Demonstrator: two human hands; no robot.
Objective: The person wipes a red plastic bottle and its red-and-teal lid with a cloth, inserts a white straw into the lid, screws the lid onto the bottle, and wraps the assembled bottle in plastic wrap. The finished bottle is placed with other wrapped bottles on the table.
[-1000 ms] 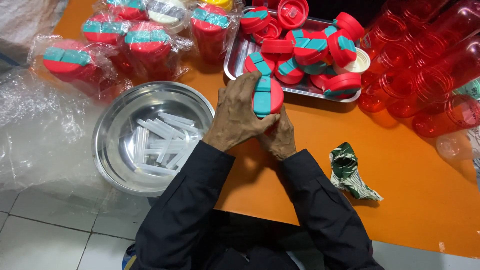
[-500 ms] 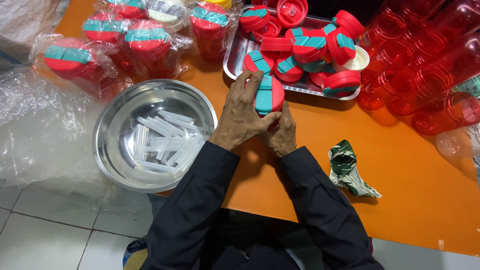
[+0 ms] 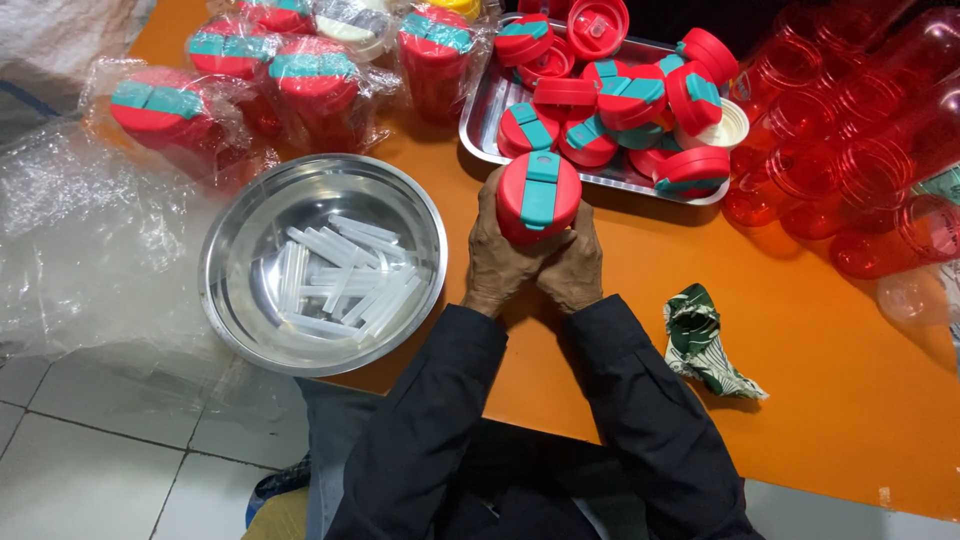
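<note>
Both my hands grip one red lid with a teal flip clasp [image 3: 538,196], held upright over the orange table [image 3: 820,330]. My left hand [image 3: 498,262] wraps its left side and underside. On the right, my right hand [image 3: 573,268] cups it from below. Just behind the lid stands a steel tray [image 3: 480,120] piled with several more red and teal lids [image 3: 610,100]. To my left sits a round steel bowl [image 3: 232,270] holding several short clear plastic straws [image 3: 335,280].
Red cups with lids wrapped in clear plastic [image 3: 300,85] stand at the back left. Stacked red transparent cups [image 3: 860,130] lie at the right. A crumpled green and white cloth [image 3: 705,340] lies by my right sleeve. Loose plastic sheeting [image 3: 80,240] covers the left.
My left hand has come off the top of the lid and now holds it from the side, so the lid's teal clasp faces me. Both hands stay in place.
</note>
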